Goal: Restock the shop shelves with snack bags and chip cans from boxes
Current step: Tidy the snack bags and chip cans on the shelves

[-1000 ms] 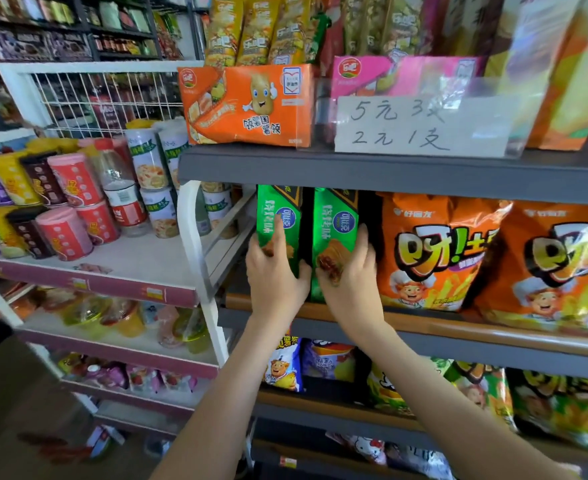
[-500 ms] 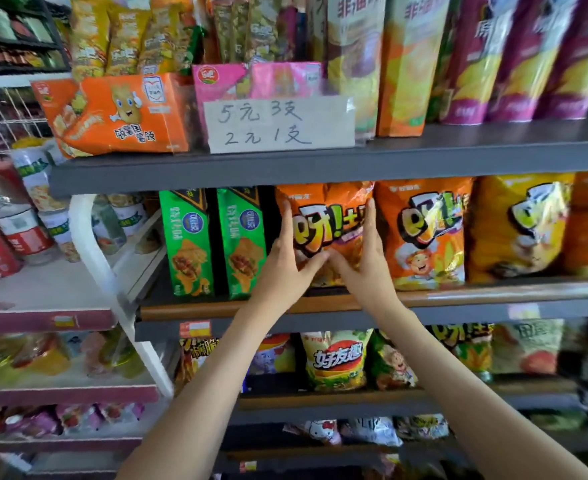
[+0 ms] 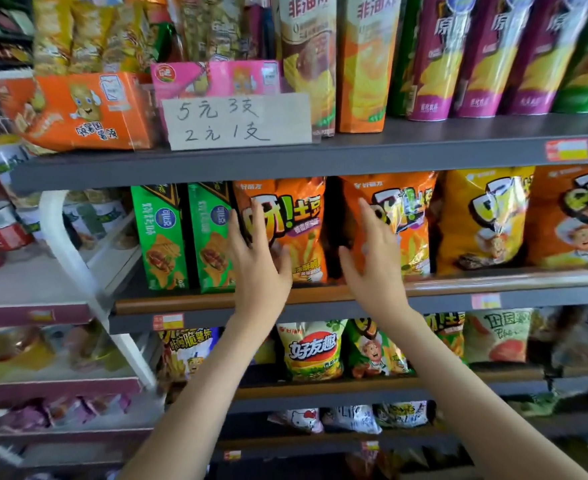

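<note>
On the middle grey shelf [image 3: 320,299] stand two orange snack bags side by side. My left hand [image 3: 257,265] lies with straight fingers on the left edge of the first orange bag [image 3: 296,220]. My right hand [image 3: 375,261] lies flat on the left part of the second orange bag [image 3: 413,230]. A dark gap shows between the two bags. Two green snack boxes [image 3: 185,237] stand just left of my left hand. Neither hand grips anything.
Yellow and orange bags [image 3: 483,220] continue to the right. The upper shelf carries tall chip bags [image 3: 365,64], an orange box [image 3: 84,112] and a handwritten price card [image 3: 237,121]. More bags [image 3: 313,351] fill the lower shelves. A white rack [image 3: 63,251] with cups stands at left.
My hands moved right from the green boxes to the orange bags, then spread apart. The second orange bag has shifted right, opening a gap between the two.
</note>
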Tool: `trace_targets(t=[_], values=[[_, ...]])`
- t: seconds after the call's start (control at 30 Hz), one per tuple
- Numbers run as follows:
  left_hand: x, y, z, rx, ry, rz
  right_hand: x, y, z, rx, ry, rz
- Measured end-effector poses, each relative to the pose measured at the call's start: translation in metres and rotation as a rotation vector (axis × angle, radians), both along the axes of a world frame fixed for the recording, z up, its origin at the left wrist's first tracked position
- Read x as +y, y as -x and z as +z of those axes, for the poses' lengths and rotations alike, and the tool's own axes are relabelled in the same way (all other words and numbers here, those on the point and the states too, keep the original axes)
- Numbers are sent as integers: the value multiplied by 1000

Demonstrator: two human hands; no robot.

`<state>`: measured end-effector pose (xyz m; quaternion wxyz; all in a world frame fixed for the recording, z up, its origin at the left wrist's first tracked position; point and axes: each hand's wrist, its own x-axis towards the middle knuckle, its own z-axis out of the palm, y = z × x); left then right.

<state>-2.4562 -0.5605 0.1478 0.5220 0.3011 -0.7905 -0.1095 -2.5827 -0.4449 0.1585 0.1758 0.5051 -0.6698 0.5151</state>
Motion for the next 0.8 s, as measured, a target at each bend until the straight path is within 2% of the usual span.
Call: trace_targets(t=[0.07,0.13,0.27,0.4,0.57,0.67,0.8], values=[[22,12,-4,29,116,-60,17,24,-6,27,81,-172],[42,25,-2,-27,146,-210,28,49,-12,-48,59,-258],[63,58,5,-219,-62,-409,39,80,-20,-225,-192,-49],[59,91,3,-250,-128,-405,32,82,-20,-177,-248,-151],[56,110,-6,-212,-61,-334,35,90,-16,-107,-284,-164],[71,119,-9,-128,38,-279,65,114,-18,54,-175,-209],[113,152,-8,-96,226,-271,108,168,-23,14,3,-416]])
